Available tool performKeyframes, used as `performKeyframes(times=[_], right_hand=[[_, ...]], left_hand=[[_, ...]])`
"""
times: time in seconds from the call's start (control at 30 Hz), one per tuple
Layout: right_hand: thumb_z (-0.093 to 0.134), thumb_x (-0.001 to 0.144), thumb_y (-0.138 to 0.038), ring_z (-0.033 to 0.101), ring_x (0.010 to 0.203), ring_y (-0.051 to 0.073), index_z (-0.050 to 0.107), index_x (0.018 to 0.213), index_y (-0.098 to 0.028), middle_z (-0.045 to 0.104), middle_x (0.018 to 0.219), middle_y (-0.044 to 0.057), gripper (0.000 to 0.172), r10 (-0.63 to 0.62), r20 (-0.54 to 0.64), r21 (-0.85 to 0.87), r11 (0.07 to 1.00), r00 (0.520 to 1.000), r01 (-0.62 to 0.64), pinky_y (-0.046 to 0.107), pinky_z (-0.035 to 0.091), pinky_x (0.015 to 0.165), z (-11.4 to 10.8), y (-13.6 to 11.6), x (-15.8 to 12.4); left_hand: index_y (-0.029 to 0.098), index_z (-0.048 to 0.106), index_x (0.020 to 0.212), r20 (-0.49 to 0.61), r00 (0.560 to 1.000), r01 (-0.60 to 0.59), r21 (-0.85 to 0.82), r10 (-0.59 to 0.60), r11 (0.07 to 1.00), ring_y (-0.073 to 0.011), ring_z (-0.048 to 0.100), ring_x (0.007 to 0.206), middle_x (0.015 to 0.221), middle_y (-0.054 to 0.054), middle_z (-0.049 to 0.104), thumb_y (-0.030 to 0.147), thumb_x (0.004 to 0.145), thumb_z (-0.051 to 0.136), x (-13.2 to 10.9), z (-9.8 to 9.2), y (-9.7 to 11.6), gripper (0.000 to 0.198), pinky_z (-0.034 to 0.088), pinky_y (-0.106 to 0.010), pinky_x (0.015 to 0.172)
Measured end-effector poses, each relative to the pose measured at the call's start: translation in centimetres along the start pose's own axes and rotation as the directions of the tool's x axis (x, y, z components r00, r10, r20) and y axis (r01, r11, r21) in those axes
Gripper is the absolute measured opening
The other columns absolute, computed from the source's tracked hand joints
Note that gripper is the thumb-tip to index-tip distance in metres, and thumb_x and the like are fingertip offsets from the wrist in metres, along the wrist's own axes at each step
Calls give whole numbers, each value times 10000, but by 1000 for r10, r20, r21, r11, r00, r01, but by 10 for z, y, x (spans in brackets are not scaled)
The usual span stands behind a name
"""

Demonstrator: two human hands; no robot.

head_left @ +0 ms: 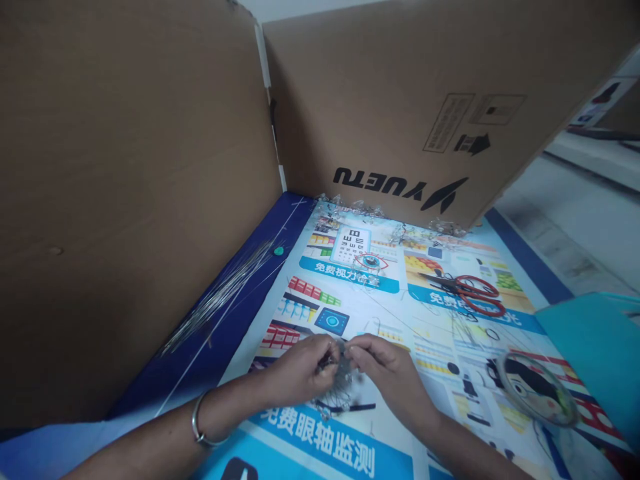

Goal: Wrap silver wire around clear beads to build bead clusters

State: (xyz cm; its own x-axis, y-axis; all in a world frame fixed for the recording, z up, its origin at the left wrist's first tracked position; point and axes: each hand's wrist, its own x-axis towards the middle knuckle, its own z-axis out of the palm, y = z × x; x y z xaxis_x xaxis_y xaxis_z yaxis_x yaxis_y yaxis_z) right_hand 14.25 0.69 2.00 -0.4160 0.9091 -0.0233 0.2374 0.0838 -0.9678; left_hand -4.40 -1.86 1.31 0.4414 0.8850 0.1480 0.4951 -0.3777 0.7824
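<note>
My left hand [307, 368], with a silver bangle [196, 421] at the wrist, is closed on a wire piece with clear, bead-like parts [336, 395]. Its loops hang below the fingers, close over the printed sheet. Thumb and fingers of my right hand [387, 370] pinch together just beside the left, at the top of the same piece. What lies exactly between those fingertips is too small to make out. Similar clear wire pieces [357, 205] stand in a row along the back cardboard.
Tall cardboard panels [400, 100] stand at the left and back. A bundle of thin wires [220, 300] lies on the left. Red-handled scissors [473, 293], a round clear dish [537, 390] and a turquoise object [595, 353] are to the right on the printed sheet [345, 433].
</note>
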Motion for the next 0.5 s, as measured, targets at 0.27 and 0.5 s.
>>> performKeyframes(times=[0.27, 0.5], right_hand=[[520, 861, -286, 619, 765, 158, 668, 853, -220, 678, 826, 10, 162, -148, 47, -142, 978, 988, 153, 243, 467, 693, -5, -7, 0], [483, 887, -325, 626, 897, 203, 645, 920, -228, 674, 954, 55, 192, -312, -79, -472, 848, 947, 240, 288, 499, 766, -31, 12, -17]], left_hand=[[192, 425, 771, 13, 999, 43, -14, -42, 999, -154, 495, 711, 777, -16, 548, 49, 709, 433, 0, -3, 5, 156, 390, -256, 671], [186, 417, 746, 16, 999, 48, -13, -47, 999, -150, 483, 703, 759, -13, 532, 30, 692, 429, 0, -2, 3, 166, 379, -245, 655]])
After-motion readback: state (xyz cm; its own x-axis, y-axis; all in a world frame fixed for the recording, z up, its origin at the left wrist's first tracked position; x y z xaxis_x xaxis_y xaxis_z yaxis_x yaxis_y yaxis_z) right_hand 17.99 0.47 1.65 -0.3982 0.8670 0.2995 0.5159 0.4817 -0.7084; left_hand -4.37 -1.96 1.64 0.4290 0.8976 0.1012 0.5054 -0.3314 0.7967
